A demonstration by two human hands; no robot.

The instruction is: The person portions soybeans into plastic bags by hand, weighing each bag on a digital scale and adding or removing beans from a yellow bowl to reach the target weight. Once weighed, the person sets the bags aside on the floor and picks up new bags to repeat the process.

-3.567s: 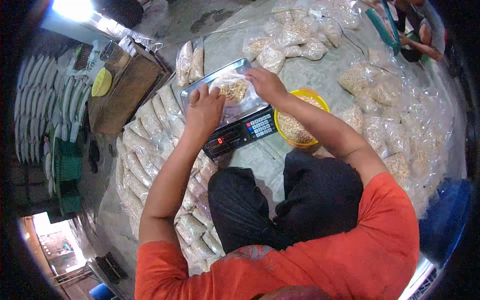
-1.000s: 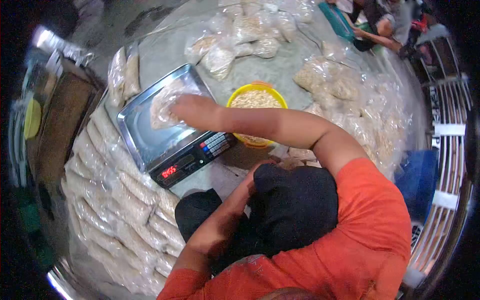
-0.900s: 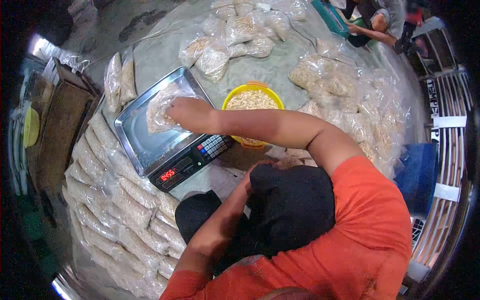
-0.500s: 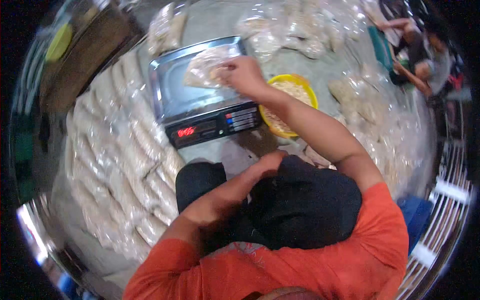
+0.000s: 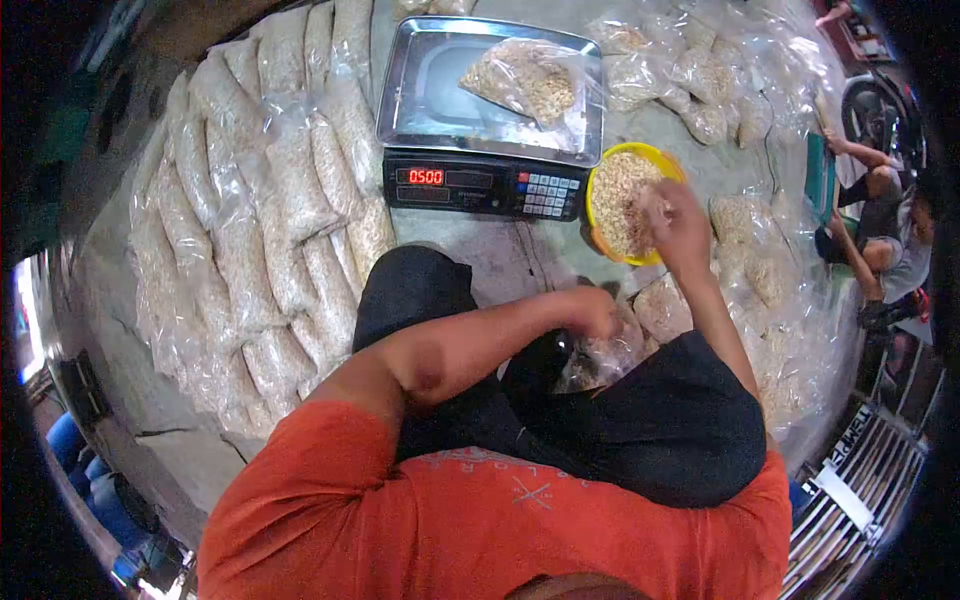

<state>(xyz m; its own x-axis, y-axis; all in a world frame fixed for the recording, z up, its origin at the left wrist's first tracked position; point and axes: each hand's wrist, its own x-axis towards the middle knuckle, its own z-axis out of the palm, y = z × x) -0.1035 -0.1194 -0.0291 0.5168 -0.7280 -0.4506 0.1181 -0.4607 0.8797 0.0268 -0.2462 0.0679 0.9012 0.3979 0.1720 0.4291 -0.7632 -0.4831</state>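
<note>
A digital scale (image 5: 480, 186) with a steel tray stands on the floor, its red display reading 0.500. On the tray lies an open clear bag of pale chips (image 5: 530, 85). My right hand (image 5: 682, 225) is over the yellow bowl (image 5: 672, 165), at the right side of the loose chips (image 5: 617, 190) in it. Its fingers are bent and blurred, and what they hold, if anything, cannot be made out. By my right knee, my left hand (image 5: 592, 311) is closed on a crumpled clear plastic bag (image 5: 605, 362); its fingertips are partly hidden.
Filled clear bags (image 5: 285, 190) lie in rows to the left. More filled bags (image 5: 755, 240) are heaped at right, others behind the scale. At far right another person (image 5: 875, 215) sits near a teal box (image 5: 819, 178). A slatted metal rack (image 5: 850, 490) stands lower right.
My right hand has left the bag on the scale and moved right to the bowl. The display now shows 0.500. A plastic bag now shows by my left hand. The view has shifted.
</note>
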